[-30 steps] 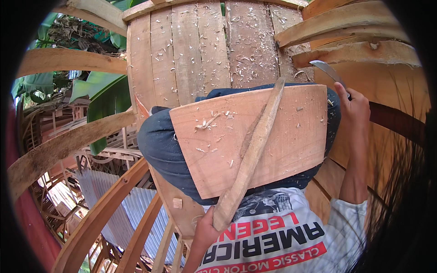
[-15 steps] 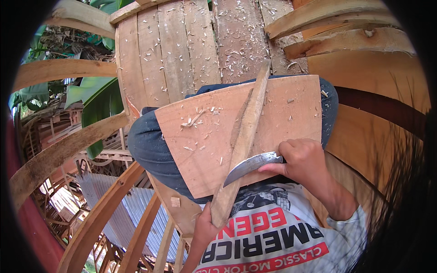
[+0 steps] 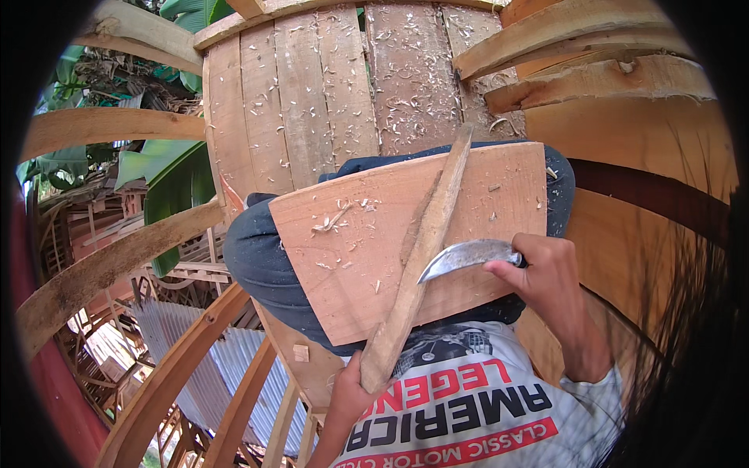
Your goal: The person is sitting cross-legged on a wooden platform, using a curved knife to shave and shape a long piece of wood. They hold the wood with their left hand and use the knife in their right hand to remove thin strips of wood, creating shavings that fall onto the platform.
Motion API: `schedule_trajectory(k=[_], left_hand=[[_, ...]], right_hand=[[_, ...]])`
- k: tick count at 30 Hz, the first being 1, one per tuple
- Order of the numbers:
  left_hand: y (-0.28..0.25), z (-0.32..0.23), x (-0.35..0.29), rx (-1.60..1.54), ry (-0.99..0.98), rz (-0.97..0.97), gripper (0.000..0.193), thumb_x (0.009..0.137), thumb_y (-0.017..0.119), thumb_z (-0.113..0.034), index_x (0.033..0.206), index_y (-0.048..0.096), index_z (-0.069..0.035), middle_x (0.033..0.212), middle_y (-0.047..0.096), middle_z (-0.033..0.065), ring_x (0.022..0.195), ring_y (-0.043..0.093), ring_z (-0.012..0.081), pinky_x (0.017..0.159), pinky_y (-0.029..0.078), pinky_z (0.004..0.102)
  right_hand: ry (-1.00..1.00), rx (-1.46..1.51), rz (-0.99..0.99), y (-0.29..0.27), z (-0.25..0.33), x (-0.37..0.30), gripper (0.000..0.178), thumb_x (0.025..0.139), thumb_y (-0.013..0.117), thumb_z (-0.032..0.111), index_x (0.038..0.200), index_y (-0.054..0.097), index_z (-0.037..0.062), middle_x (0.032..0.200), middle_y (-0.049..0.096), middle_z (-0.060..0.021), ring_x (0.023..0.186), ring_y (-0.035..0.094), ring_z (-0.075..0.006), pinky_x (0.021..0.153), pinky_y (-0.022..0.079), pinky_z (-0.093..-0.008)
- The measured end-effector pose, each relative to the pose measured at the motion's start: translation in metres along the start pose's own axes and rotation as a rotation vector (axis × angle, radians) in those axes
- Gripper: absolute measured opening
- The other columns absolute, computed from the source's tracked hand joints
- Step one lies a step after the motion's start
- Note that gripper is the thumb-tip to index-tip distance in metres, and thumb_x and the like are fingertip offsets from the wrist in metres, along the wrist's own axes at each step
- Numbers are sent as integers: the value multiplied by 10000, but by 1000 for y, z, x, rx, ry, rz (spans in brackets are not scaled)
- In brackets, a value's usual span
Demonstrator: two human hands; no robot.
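Observation:
A long, narrow wooden stick [image 3: 427, 242] slants across a reddish board [image 3: 328, 269] resting on my crossed legs. Its near end is gripped by my left hand [image 3: 349, 394], close to my shirt. My right hand [image 3: 544, 269] is closed round the handle of a curved knife [image 3: 466, 256], with the handle mostly hidden in the fist. The blade points left, its tip at the right edge of the stick; whether it touches the wood I cannot tell. Small curled shavings [image 3: 335, 222] lie on the board's left part.
Floor planks [image 3: 300, 101] strewn with shavings stretch ahead of my legs. Curved wooden slats [image 3: 117, 129] rise at the left, and more curved timbers [image 3: 593, 35] stand at the right. Below the left slats are corrugated metal sheets [image 3: 183, 351] and green leaves [image 3: 175, 187].
The knife has moved away from me and to the right, up along the stick. The stick's far end has shifted slightly right and down in the view. Both hands keep their holds.

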State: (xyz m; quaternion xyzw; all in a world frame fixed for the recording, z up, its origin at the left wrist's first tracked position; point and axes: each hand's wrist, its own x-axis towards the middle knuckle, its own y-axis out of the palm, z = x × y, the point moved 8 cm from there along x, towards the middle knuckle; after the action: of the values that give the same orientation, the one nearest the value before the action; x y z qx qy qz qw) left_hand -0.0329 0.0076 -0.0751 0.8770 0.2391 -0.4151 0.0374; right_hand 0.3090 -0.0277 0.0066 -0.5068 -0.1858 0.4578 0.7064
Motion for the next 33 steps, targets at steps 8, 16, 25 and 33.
schedule_trajectory(k=[8,16,25,33], left_hand=[[-1,-13,1,-59,-19,47,556,710,785,-151,1167,521,26,964,665,195,924,671,276,779,500,329],[-1,-11,0,-82,12,40,550,718,785,-181,1125,519,76,935,659,209,884,668,268,766,499,331],[-7,-15,-1,-20,21,6,482,684,801,-137,1057,546,31,864,663,173,834,670,189,723,500,315],[-2,-16,-5,-67,-7,-28,524,706,783,-106,1150,546,37,958,678,168,924,655,169,793,498,297]], right_hand=[[-112,-53,37,24,23,1,548,736,665,592,587,594,69,524,576,-104,496,607,-274,482,482,-365],[373,-47,-285,-53,-84,40,551,807,648,523,635,608,0,546,540,-191,524,572,-356,481,435,-388],[155,126,-93,-4,-31,17,531,731,714,511,575,577,22,537,544,-170,512,575,-342,472,439,-389],[73,-92,-119,-4,-27,26,608,777,621,601,598,621,20,546,587,-152,514,614,-317,478,485,-376]])
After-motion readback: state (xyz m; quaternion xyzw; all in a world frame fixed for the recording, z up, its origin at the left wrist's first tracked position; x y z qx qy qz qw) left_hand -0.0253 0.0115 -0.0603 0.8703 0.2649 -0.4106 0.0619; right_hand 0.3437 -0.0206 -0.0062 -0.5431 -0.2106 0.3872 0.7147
